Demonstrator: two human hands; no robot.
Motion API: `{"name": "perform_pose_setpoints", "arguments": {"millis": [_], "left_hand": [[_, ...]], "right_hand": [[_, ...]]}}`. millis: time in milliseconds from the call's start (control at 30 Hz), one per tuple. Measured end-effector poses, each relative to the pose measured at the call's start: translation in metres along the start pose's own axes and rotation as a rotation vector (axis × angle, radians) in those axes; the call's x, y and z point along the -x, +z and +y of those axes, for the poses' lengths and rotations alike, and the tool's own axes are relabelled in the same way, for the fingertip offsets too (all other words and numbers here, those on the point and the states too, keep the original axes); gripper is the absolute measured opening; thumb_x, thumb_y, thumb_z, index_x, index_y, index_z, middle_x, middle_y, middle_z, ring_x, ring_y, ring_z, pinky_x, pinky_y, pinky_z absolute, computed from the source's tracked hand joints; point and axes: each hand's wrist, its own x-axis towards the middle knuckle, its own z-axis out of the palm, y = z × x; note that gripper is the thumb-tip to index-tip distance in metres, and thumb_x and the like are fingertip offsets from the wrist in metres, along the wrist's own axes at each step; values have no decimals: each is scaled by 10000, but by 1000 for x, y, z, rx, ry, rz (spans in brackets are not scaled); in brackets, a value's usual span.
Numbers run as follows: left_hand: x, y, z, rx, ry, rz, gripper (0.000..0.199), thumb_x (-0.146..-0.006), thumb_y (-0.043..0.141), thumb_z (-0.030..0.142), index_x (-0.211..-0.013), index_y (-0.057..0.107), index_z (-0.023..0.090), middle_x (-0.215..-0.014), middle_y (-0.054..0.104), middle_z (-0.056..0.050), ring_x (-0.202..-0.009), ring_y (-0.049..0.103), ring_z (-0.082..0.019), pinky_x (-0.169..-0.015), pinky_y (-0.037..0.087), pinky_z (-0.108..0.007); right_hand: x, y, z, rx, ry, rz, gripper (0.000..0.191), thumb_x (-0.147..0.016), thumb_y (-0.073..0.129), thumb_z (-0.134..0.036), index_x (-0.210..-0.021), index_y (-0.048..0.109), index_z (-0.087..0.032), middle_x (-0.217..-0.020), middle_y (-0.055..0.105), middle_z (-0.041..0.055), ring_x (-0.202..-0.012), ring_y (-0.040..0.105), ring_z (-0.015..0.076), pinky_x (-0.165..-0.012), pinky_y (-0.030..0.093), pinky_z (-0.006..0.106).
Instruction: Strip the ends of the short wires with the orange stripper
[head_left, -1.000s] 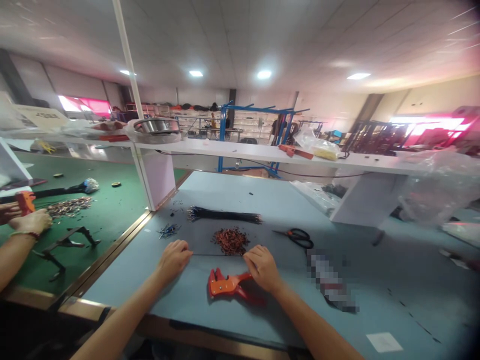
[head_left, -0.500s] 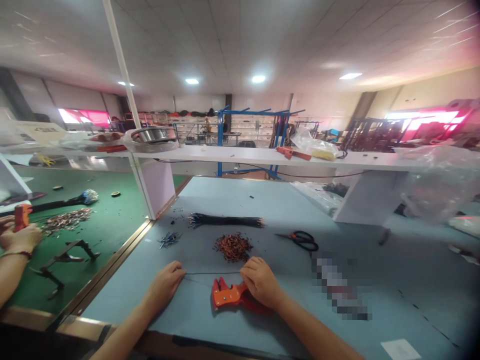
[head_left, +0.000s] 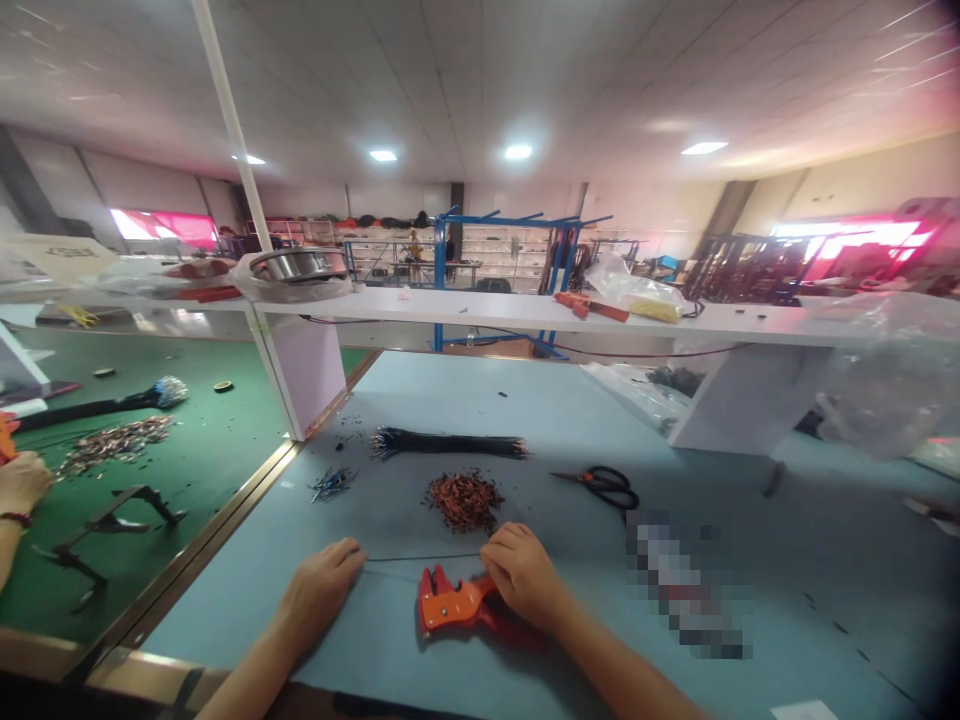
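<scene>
Pinched between closed fingers of both hands, one thin dark wire is held just above or on the blue-grey table; which of these, I cannot tell. The left hand grips it near its 9 o'clock side, and the right hand near its 3 o'clock side. Both grips are narrow. The wire looks almost straight, its long axis going from 9 to 3 o'clock, with the right side very slightly farther away. Its ends are hidden at the fingers.

Seen from the middle of the wire, the red-orange hand tool lies at 5 o'clock, its head pointing to 9 and its handles running under the view of the right hand; whether they touch, I cannot tell. At 1 o'clock, near, is the pile of copper-coloured pieces. Farther, at 12, the bundle of black wires lies along the 9 to 3 line, with pale tips at both ends. Small blue pieces are at 10 o'clock. The black-handled scissors rest at 2, tips pointing to between 9 and 10. Well apart, on the green table, a co-worker's hand is near an orange tool.
</scene>
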Motion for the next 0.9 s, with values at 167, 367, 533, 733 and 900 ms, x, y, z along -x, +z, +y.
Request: {"name": "perform_pose_setpoints", "arguments": {"millis": [167,367,533,733,900], "left_hand": [[3,5,0,32,29,58,323,-878,320,79,-865,626,184,-888,687,-36,-762,652,-134,-700,518,-230],[7,8,0,66,11,39,249,-911,375,182,-908,624,199,-914,678,-40,-811,641,-150,-743,518,-265],[3,6,-1,88,-40,-16,273,-919,368,226,-812,617,202,-811,642,-44,-713,605,-145,-658,494,-254],[5,5,-3,25,-45,-67,251,-905,375,187,-827,613,203,-824,631,-38,-689,588,-146,-630,467,-256],[5,2,-4,14,-91,-63,226,-885,394,184,-835,614,205,-868,640,-42,-725,599,-154,-638,468,-253]], "right_hand": [[2,1,1,-15,15,-21,228,-888,426,-145,-731,588,-180,-739,596,32,-749,479,164,-725,332,318],[2,-1,9,-18,43,-10,225,-893,428,-158,-749,600,-185,-756,605,32,-754,488,165,-721,336,319],[3,-3,15,-27,72,21,215,-887,437,-163,-782,623,-186,-764,612,40,-758,497,166,-726,352,315],[4,-1,13,-43,98,3,206,-877,441,-143,-792,622,-188,-773,614,43,-761,512,169,-738,371,318],[4,0,3,-78,102,-37,188,-886,447,-153,-814,617,-186,-789,625,48,-774,528,176,-760,387,329]]}}
